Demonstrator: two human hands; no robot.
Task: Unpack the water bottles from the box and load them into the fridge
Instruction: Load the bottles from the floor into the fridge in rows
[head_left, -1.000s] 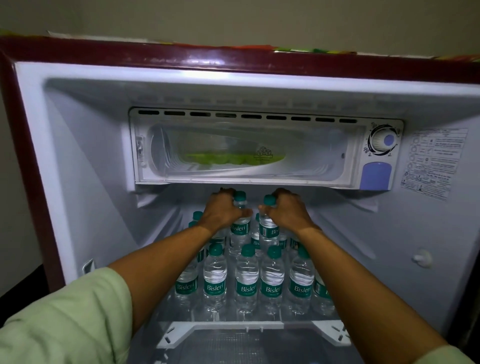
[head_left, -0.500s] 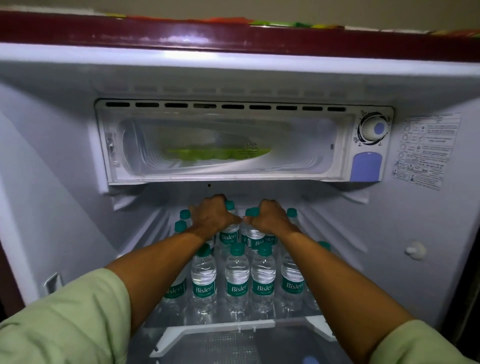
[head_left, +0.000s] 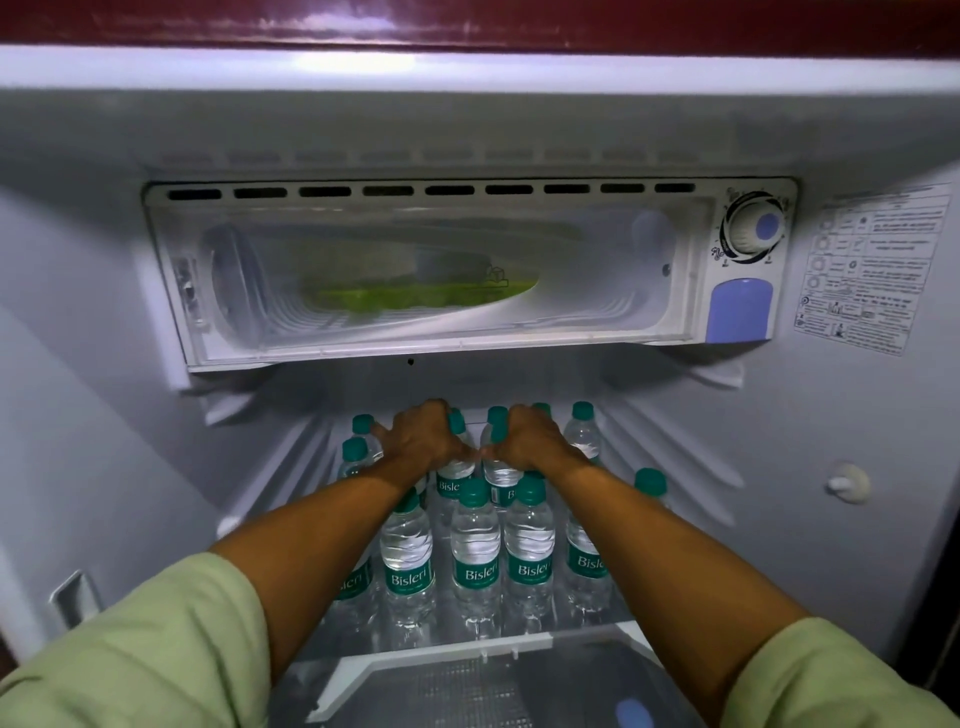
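Several clear water bottles (head_left: 476, 561) with green caps and green labels stand upright in rows on the fridge shelf (head_left: 441, 649). Both my arms reach over the front row to the back rows. My left hand (head_left: 421, 441) is closed around the neck of a back-row bottle (head_left: 454, 470). My right hand (head_left: 530, 439) grips the neck of the bottle beside it (head_left: 498, 467). The two hands nearly touch. The box is out of view.
The freezer compartment (head_left: 431, 270) with a green tray inside hangs just above my hands. A thermostat dial (head_left: 753, 228) and a sticker (head_left: 872, 270) sit at the right. Fridge side walls close in on both sides. A white peg (head_left: 847, 484) juts from the right wall.
Both hands have lowered with their bottles toward the shelf at the back rows, and my head has moved closer to the fridge.
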